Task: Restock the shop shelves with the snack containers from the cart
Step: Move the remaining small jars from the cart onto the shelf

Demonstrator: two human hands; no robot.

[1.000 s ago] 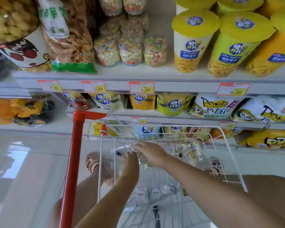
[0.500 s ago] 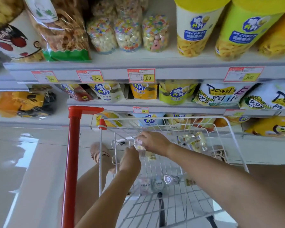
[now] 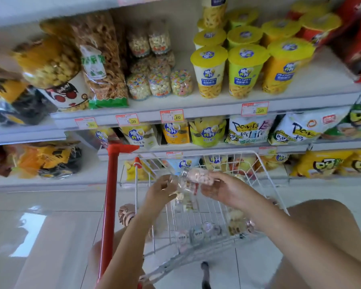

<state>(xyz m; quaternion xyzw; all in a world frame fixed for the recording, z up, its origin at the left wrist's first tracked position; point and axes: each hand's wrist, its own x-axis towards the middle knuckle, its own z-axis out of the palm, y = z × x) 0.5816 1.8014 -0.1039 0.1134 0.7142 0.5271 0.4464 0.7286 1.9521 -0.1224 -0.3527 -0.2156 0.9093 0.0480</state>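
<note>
Both my hands are over the white wire cart [image 3: 265,170]. My right hand [image 3: 223,189] grips a clear snack container [image 3: 198,177] of pinkish puffs, lying sideways above the basket. My left hand [image 3: 161,191] holds a second clear container [image 3: 182,195] just below it. More small clear containers [image 3: 198,234] lie on the cart's bottom. On the shelf [image 3: 196,110] above, matching jars of colourful puffs [image 3: 159,84] stand in rows behind the 1.60 price tag.
The cart's red handle post [image 3: 111,195] stands at my left. Yellow-lidded cups [image 3: 244,69] fill the shelf right of the jars, large snack bags [image 3: 100,59] the left. Lower shelves hold chip bags [image 3: 246,130]. A glossy tiled floor [image 3: 40,236] lies below.
Both hands have risen out of the basket with the containers. The view has tilted up, showing more of the upper shelf.
</note>
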